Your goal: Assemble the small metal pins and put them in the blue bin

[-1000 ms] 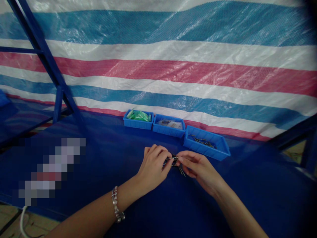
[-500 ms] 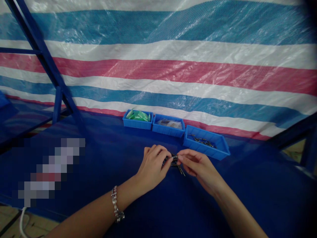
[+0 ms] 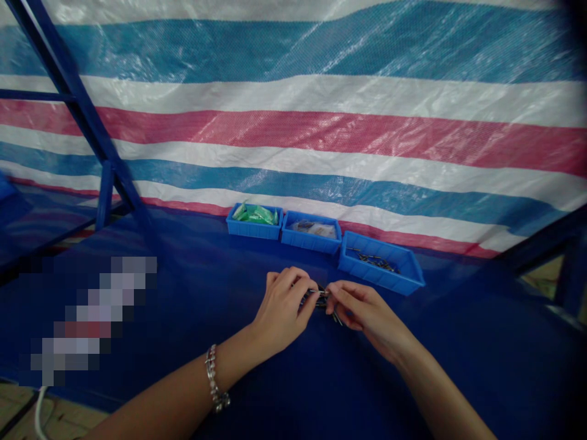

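Note:
My left hand (image 3: 284,308), with a beaded bracelet (image 3: 211,373) on its wrist, is closed in a pinch on a thin metal rod. Across from it, my right hand (image 3: 367,311) has its thumb and fingertips pressed together at the rod's other end. Several similar thin dark metal rods (image 3: 338,319) lie under and between the hands, partly covered by the fingers. Their exact kind is too small to make out. More such rods (image 3: 378,263) lie in the blue bin (image 3: 385,278) just beyond my right hand.
A blue bin (image 3: 254,230) with green packets and another blue bin (image 3: 310,242) with clear bags stand along the back of the blue table (image 3: 206,269). Striped sheeting (image 3: 321,128) hangs behind. A blue metal frame (image 3: 87,128) rises at left, near a blurred-out object (image 3: 98,311) with a white cable.
My right fingertips have shifted slightly and curled closer around the rod's end. The left hand holds almost the same position, and the bins have not moved on the table.

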A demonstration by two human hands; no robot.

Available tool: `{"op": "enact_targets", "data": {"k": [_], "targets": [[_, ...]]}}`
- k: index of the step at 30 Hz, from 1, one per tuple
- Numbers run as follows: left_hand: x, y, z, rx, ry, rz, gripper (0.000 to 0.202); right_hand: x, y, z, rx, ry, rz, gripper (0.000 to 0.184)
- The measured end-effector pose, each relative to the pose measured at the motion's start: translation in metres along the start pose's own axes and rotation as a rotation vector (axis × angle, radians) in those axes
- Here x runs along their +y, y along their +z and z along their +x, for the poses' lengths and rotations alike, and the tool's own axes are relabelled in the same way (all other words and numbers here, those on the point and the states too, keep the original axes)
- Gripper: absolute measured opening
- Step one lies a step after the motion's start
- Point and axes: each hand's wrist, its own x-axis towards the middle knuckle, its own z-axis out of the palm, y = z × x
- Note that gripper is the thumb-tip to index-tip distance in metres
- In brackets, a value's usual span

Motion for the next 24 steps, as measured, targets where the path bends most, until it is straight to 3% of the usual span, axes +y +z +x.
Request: {"op": "enact_targets", "data": {"k": [18,24], "targets": [[-0.0013,0.0012,-0.0004,0.068,0.013,-0.035,0.011,-0.002,0.0011,-0.001,0.005,0.064,-0.077,0.04],[-0.0027,0.0019,-0.0002,0.074,0.003,-0.037,0.01,-0.0029,0.0008,-0.001,-0.003,0.002,-0.052,0.035]]}}
